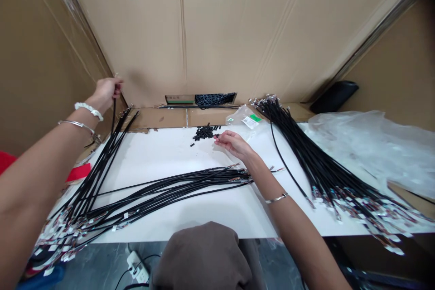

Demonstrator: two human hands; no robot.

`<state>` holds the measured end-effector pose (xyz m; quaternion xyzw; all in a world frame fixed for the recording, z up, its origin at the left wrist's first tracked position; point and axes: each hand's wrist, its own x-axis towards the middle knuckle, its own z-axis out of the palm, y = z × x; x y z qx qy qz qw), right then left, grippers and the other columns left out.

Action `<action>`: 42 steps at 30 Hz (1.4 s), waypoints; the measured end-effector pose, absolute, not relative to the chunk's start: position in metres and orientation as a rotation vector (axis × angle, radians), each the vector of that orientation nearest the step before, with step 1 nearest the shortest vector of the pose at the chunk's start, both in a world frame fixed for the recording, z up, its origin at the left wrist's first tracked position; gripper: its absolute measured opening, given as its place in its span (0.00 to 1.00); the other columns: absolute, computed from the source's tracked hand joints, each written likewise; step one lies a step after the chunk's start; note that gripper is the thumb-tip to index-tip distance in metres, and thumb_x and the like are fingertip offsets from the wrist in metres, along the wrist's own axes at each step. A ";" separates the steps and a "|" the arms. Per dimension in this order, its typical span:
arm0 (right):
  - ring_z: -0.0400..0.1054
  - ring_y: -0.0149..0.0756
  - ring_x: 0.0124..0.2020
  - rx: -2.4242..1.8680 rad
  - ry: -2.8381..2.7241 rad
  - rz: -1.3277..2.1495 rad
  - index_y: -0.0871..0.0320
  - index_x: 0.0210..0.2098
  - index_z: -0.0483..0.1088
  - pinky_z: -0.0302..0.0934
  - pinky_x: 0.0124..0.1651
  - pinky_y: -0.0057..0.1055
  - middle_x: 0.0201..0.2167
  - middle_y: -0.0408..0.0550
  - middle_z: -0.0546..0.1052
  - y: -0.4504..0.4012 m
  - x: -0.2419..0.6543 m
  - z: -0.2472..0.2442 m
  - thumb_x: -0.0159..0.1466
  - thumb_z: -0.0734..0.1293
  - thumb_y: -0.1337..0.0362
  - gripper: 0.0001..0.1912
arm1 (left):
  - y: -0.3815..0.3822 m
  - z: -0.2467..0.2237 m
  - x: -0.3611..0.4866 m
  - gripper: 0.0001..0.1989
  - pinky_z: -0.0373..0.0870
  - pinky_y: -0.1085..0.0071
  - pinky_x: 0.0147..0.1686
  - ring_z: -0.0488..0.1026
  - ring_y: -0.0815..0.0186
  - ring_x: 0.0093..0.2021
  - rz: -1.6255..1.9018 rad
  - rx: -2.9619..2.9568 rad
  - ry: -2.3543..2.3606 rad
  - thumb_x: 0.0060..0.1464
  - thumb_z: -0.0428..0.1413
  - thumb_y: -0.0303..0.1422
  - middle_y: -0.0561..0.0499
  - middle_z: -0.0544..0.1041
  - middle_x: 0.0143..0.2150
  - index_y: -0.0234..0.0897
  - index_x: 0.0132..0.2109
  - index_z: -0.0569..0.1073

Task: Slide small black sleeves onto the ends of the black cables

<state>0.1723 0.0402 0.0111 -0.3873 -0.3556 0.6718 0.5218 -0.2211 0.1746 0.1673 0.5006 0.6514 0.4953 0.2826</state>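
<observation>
My left hand [107, 93] is raised at the upper left, gripping a black cable [113, 115] that hangs down toward the table. My right hand [233, 142] rests over the white table [163, 154], its fingertips pinching a small black tube beside a loose pile of similar black tubes [204, 132]. Black cables with stripped, labelled ends lie in bundles: one across the middle [170, 186], one slanting at the left [98, 172], one at the right [316, 167].
Cardboard sheets [272, 41] wall the back and sides. A clear plastic sheet [370, 149] covers the right of the table. A labelled plastic bag [246, 118] and a black pouch [335, 96] lie behind. Below the front edge are a brown garment [200, 258] and a power strip [137, 266].
</observation>
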 end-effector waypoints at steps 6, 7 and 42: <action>0.75 0.32 0.37 -0.850 -0.814 1.621 0.59 0.24 0.68 0.69 0.51 0.32 0.29 0.45 0.78 0.039 0.171 0.012 0.46 0.79 0.70 0.15 | 0.139 0.120 -0.157 0.16 0.56 0.73 0.31 0.61 0.72 0.28 1.339 1.877 1.751 0.68 0.43 0.33 0.53 0.67 0.27 0.27 0.41 0.72; 0.75 0.32 0.37 -0.836 -0.810 1.622 0.59 0.25 0.69 0.69 0.51 0.32 0.29 0.45 0.78 0.039 0.171 0.012 0.46 0.78 0.70 0.14 | 0.130 0.112 -0.144 0.15 0.56 0.73 0.32 0.62 0.71 0.29 1.342 1.972 1.734 0.68 0.44 0.32 0.53 0.68 0.27 0.29 0.41 0.73; 0.40 0.21 0.15 -1.125 -1.244 1.379 0.58 0.25 0.67 0.33 0.18 0.24 0.14 0.32 0.50 0.009 0.151 0.032 0.56 0.68 0.54 0.14 | 0.020 0.007 -0.014 0.14 0.56 0.76 0.21 0.70 0.70 0.31 0.977 2.881 1.350 0.68 0.41 0.32 0.45 0.70 0.43 0.37 0.46 0.72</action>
